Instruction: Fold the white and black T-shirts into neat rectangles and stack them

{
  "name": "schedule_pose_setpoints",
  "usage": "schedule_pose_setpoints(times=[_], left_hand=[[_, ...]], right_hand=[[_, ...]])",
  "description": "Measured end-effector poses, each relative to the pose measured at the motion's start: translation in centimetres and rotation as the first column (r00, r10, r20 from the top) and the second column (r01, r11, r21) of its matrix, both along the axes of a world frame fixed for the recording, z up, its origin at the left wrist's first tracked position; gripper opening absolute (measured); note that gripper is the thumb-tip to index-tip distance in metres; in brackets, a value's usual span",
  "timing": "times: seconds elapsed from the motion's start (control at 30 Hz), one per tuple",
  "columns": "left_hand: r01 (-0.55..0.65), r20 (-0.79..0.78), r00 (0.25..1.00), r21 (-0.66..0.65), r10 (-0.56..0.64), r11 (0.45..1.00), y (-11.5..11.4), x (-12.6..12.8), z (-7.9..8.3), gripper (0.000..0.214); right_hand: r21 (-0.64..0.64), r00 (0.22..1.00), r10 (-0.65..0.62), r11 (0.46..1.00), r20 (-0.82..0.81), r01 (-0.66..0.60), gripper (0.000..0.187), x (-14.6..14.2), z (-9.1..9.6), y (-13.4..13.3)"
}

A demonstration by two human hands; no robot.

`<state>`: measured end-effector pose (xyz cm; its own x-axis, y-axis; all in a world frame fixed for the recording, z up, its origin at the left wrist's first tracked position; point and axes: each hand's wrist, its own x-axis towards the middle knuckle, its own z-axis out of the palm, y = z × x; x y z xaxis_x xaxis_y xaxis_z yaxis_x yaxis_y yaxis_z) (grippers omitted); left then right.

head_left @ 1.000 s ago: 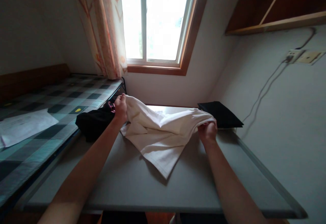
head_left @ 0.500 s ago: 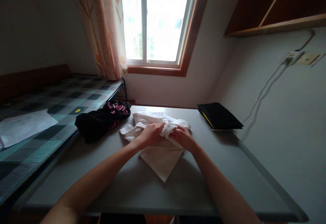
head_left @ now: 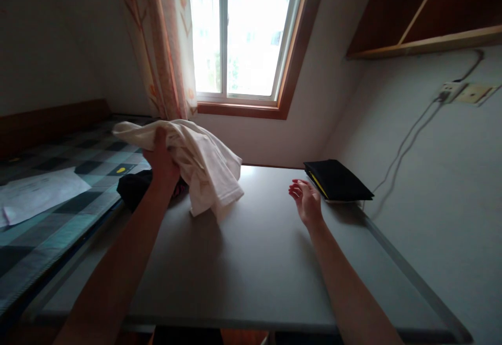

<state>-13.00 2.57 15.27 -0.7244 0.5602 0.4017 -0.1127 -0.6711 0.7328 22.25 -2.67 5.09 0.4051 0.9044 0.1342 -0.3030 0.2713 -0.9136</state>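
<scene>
Now white garment (head_left: 212, 164) lifted off grey tabletop (head_left: 266, 266), gripped by left hand (head_left: 162, 162) alone; right hand (head_left: 308, 201) released, loosely open, so handling is one-handed.

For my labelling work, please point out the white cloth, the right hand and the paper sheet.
White cloth (head_left: 206, 159), head view: its hanging middle part.
Right hand (head_left: 308, 202), head view: middle of the hand.
Paper sheet (head_left: 43, 193), head view: middle of its face.

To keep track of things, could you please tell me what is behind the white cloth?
Parts of a black bundle and checked mattress show behind the white cloth; what the cloth and left hand cover cannot be seen.
</scene>
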Motion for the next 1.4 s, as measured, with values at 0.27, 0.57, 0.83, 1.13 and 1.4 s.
schedule_pose_setpoints(times=[0.27, 0.57, 0.83, 1.13, 1.4], left_hand=[[-0.722, -0.757, 0.548, -0.215, 0.355, 0.657, -0.3, -3.6, -1.8, 0.048], [-0.705, -0.944, 0.303, -0.315, -0.131, 0.636, 1.7, -4.4, -8.3, 0.046], [-0.694, -0.926, 0.376, -0.249, 0.045, 0.675, 1.3, -3.2, -6.0, 0.054], [-0.617, -0.94, 0.326, -0.132, 0.099, 0.776, 0.1, -1.4, -5.0, 0.043], [-0.52, -0.942, 0.33, -0.127, 0.061, 0.845, -0.3, 0.2, -4.3, 0.033]], right_hand=[[0.016, 0.894, -0.291, 0.953, 0.341, 0.304, 0.025, 3.6, -1.5, 1.7], [0.329, 0.062, -0.503, 0.649, 0.862, 0.685, 0.046, 10.1, -3.3, 1.9], [0.176, 0.044, -0.291, 0.685, 0.956, 0.707, 0.067, 12.5, -5.8, 2.1], [0.163, 0.108, -0.317, 0.716, 0.942, 0.678, 0.044, 13.7, -6.0, 2.3], [0.155, 0.117, -0.327, 0.695, 0.938, 0.702, 0.042, 12.2, -4.6, 1.7]])
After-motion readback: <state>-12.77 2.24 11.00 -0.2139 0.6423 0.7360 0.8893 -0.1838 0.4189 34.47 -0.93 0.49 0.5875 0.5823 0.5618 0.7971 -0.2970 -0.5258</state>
